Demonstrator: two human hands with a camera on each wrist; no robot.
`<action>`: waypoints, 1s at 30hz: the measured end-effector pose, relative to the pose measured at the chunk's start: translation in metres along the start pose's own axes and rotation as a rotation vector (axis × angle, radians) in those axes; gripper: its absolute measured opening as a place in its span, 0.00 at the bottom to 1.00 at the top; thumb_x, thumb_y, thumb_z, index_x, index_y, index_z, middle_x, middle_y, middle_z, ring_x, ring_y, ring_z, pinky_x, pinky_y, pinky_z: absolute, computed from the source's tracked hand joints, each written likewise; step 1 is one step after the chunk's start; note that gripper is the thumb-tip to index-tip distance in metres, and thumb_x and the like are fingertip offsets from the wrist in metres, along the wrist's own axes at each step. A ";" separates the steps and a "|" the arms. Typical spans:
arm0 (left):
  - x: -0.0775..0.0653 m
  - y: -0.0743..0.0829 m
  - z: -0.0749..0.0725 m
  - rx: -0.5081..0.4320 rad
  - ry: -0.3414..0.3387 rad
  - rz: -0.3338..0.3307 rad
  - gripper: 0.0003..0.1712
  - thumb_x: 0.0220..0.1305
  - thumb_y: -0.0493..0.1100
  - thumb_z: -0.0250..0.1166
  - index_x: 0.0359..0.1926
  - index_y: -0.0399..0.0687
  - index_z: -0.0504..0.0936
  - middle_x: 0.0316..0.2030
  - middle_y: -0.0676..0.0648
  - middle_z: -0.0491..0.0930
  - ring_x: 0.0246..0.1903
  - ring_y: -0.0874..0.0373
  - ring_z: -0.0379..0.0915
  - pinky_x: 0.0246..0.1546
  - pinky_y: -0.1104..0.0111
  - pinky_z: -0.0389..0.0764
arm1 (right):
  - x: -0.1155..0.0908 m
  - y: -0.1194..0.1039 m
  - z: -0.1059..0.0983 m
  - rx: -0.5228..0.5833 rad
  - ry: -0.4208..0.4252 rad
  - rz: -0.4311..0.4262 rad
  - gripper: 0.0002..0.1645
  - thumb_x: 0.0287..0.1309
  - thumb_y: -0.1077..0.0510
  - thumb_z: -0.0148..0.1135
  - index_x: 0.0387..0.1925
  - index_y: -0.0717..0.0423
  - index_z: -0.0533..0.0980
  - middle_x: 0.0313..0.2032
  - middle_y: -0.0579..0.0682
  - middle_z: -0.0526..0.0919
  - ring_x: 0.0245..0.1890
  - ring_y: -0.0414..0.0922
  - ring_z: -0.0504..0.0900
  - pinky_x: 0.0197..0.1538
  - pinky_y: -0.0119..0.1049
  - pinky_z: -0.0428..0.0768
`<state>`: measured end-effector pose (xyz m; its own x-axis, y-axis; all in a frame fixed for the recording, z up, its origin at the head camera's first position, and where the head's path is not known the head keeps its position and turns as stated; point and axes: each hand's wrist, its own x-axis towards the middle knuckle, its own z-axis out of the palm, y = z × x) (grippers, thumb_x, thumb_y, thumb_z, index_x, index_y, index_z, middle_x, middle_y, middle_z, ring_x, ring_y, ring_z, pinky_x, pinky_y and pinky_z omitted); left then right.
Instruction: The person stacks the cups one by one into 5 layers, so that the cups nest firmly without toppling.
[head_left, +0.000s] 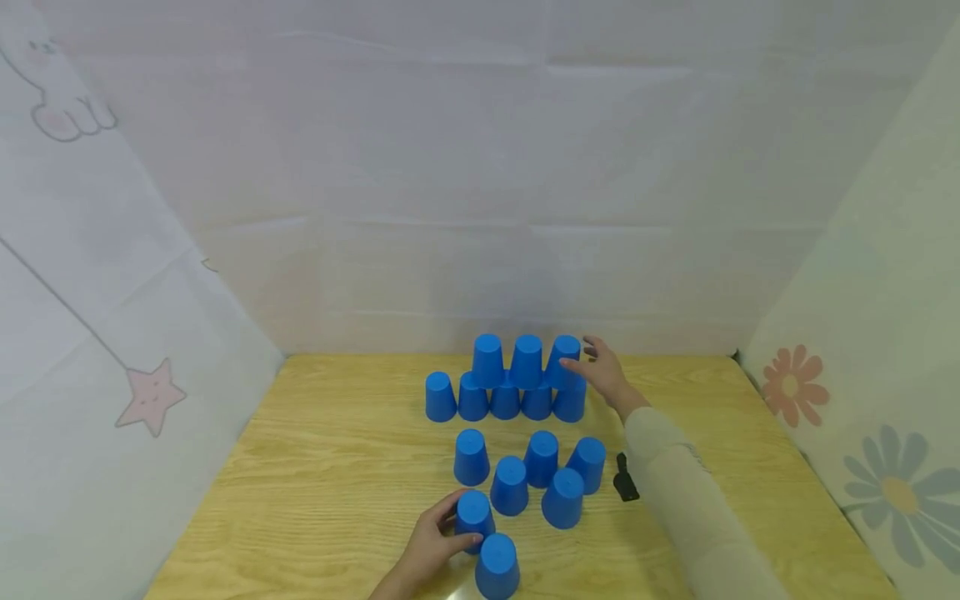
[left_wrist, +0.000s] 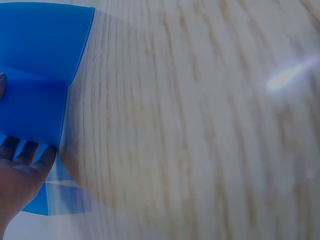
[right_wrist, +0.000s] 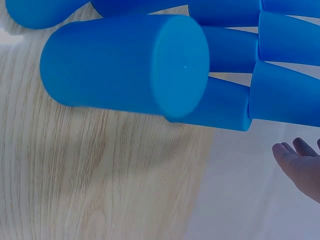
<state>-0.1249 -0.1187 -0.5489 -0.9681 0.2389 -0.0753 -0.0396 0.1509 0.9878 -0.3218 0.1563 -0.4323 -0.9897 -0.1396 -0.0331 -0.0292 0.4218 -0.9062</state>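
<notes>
Upside-down blue cups stand in two groups on the table. At the near side my left hand (head_left: 427,550) grips one blue cup (head_left: 474,510), thumb on one side and fingers on the other; the left wrist view shows the fingers (left_wrist: 31,155) against its wall. Another cup (head_left: 498,568) stands just in front of it. At the back, three cups rest on a lower row (head_left: 505,403). My right hand (head_left: 606,375) is beside the right upper cup (head_left: 564,360), fingers loosely spread and holding nothing. In the right wrist view, a gap separates the fingers from that cup (right_wrist: 285,95).
Between the hands stand several more upturned cups (head_left: 510,487). A small black object (head_left: 624,479) lies by the right sleeve (head_left: 686,492). White cloth (head_left: 480,208) hangs behind the wooden table (head_left: 315,483), with printed cloths at both sides.
</notes>
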 end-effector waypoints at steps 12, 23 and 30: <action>-0.003 0.002 -0.006 0.039 0.033 0.032 0.35 0.48 0.45 0.66 0.58 0.43 0.64 0.53 0.44 0.67 0.53 0.44 0.60 0.50 0.52 0.63 | -0.012 0.002 -0.017 -0.016 -0.086 -0.051 0.49 0.48 0.46 0.60 0.64 0.59 0.46 0.60 0.66 0.51 0.59 0.62 0.50 0.54 0.56 0.58; -0.004 0.009 -0.020 0.076 0.070 0.081 0.34 0.48 0.43 0.66 0.57 0.40 0.65 0.52 0.42 0.68 0.52 0.44 0.61 0.50 0.53 0.64 | -0.030 0.004 -0.022 -0.002 -0.127 -0.080 0.51 0.47 0.44 0.61 0.64 0.57 0.45 0.61 0.64 0.50 0.60 0.60 0.49 0.55 0.56 0.56; 0.000 0.016 -0.038 0.103 0.099 0.053 0.35 0.47 0.45 0.66 0.57 0.42 0.65 0.53 0.42 0.67 0.53 0.44 0.59 0.51 0.52 0.62 | -0.051 -0.006 -0.022 -0.011 -0.157 -0.093 0.48 0.48 0.47 0.60 0.64 0.57 0.46 0.61 0.63 0.52 0.60 0.60 0.49 0.54 0.56 0.56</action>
<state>-0.1348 -0.1524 -0.5274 -0.9880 0.1544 -0.0042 0.0332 0.2391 0.9704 -0.2739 0.1805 -0.4162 -0.9486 -0.3159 -0.0159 -0.1217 0.4107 -0.9036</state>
